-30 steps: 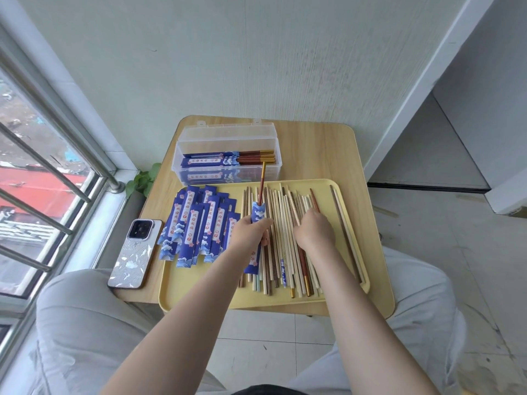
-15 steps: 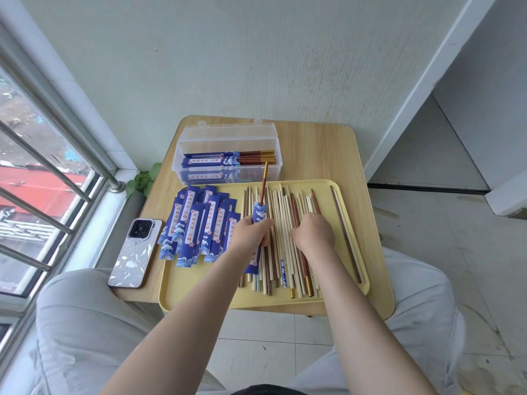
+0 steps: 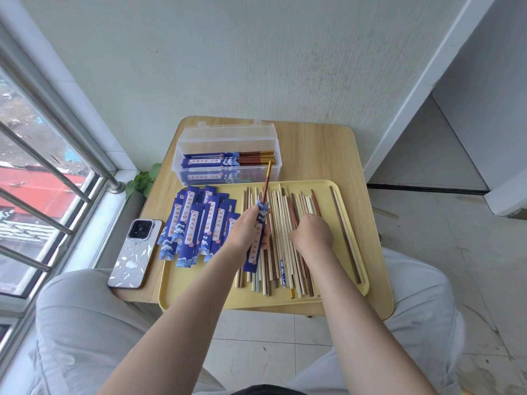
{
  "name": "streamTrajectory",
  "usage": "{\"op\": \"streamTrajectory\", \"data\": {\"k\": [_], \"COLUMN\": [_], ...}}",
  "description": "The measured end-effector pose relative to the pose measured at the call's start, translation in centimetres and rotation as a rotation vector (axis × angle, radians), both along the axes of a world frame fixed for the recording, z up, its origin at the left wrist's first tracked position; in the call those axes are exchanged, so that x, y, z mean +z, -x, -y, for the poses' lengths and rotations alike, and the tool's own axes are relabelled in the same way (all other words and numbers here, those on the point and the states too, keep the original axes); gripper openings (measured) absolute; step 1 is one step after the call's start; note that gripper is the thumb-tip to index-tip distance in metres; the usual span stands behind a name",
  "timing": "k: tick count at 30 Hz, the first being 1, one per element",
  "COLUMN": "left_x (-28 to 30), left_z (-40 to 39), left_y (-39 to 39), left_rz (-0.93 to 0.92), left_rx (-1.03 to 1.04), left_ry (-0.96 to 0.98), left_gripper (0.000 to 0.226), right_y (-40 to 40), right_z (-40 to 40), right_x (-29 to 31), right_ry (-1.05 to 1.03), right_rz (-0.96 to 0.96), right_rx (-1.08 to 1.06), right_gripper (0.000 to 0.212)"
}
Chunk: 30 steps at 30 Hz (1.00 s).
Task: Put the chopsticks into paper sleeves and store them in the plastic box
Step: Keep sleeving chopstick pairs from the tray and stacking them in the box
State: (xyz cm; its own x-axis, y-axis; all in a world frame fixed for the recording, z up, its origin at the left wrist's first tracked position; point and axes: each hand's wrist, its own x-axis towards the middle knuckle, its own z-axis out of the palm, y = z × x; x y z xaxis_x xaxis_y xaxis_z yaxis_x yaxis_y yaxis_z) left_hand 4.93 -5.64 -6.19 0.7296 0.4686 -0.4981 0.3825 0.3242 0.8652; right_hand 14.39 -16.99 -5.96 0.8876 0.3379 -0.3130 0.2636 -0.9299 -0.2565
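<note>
A small wooden table (image 3: 319, 149) with rounded corners stands against a pale textured wall (image 3: 256, 58) at the centre of the frame; a phone (image 3: 135, 253) in a patterned white case lies camera-side up on its lower left edge. At the left, a window with metal bars (image 3: 42, 163) overlooks a red roof, with green leaves (image 3: 144, 179) beside the sill. Grey floor tiles (image 3: 456, 252) fill the right.

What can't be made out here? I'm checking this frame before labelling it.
Head view only:
- Right hand: fingertips hidden under the hand; whether it grips a chopstick is unclear.
- Sleeve in the left hand: one chopstick shows; a second cannot be told.
- Box: lower layers blurred through the wall.
</note>
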Motion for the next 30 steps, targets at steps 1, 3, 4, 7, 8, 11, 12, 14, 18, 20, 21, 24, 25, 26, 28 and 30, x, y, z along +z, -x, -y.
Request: {"op": "streamTrajectory", "data": {"k": [1, 3, 4, 7, 8, 11, 12, 14, 18, 20, 21, 24, 25, 26, 28, 30], "left_x": [0.1, 0.3, 0.4, 0.4, 0.4, 0.7, 0.8, 1.2, 1.8, 2.1, 2.2, 2.6, 2.8, 2.9, 3.2, 3.4], "left_z": [0.0, 0.0, -0.1, -0.4, -0.6, -0.8, -0.8, -0.8, -1.0, -1.0, -1.1, -1.0, -1.1, -1.0, -1.0, -0.9], "left_y": [0.2, 0.5, 0.6, 0.6, 0.6, 0.4, 0.2, 0.0, -0.1, 0.0, 0.0, 0.1, 0.1, 0.1, 0.1, 0.2], "left_rz": [0.022, 0.063, 0.077, 0.089, 0.090, 0.090, 0.080, 0.055, 0.006, -0.001, 0.001, -0.008, -0.014, -0.016, -0.003, 0.010], "left_rx": [-0.003, 0.010, 0.020, 0.053, 0.063, 0.105, 0.123, 0.154, 0.128, 0.096, 0.084, 0.063, 0.056, 0.046, 0.026, 0.015], "left_ry": [0.033, 0.101, 0.124, 0.168, 0.188, 0.236, 0.243, 0.250, 0.188, 0.124, 0.098, 0.056, 0.053, 0.049, 0.031, -0.003], "left_gripper": [0.036, 0.029, 0.028, 0.031, 0.032, 0.037, 0.035, 0.029, 0.032, 0.038, 0.040, 0.041, 0.040, 0.039, 0.037, 0.036], "right_y": [0.1, 0.2, 0.2, -0.1, -0.3, -0.7, -0.9, -0.9, -1.3, -1.3, -1.2, -1.1, -1.2, -1.2, -1.3, -1.3], "right_z": [-0.1, -0.1, 0.0, 0.1, 0.1, 0.1, 0.1, -0.1, -0.4, -0.7, -0.9, -1.4, -1.6, -1.7, -1.8, -1.9], "right_x": [0.0, 0.0, 0.0, 0.7, 1.2, 3.1, 3.8, 5.3, 7.1, 7.5, 7.7, 8.1, 8.0, 8.0, 7.9, 7.8], "right_ry": [-0.010, -0.046, -0.078, -0.276, -0.363, -0.646, -0.756, -1.004, -1.318, -1.335, -1.312, -1.233, -1.215, -1.200, -1.182, -1.185], "right_rz": [0.000, 0.009, 0.016, -0.009, -0.042, -0.176, -0.251, -0.497, -0.751, -0.674, -0.595, -0.323, -0.259, -0.217, -0.188, -0.201], "right_rx": [-0.009, -0.025, -0.035, -0.045, -0.031, -0.010, -0.053, -0.165, -0.181, -0.141, -0.133, -0.135, -0.129, -0.122, -0.114, -0.112], "right_gripper": [0.008, 0.016, 0.021, 0.018, 0.015, 0.010, 0.013, 0.022, 0.016, 0.009, 0.013, 0.025, 0.027, 0.028, 0.029, 0.030]}}
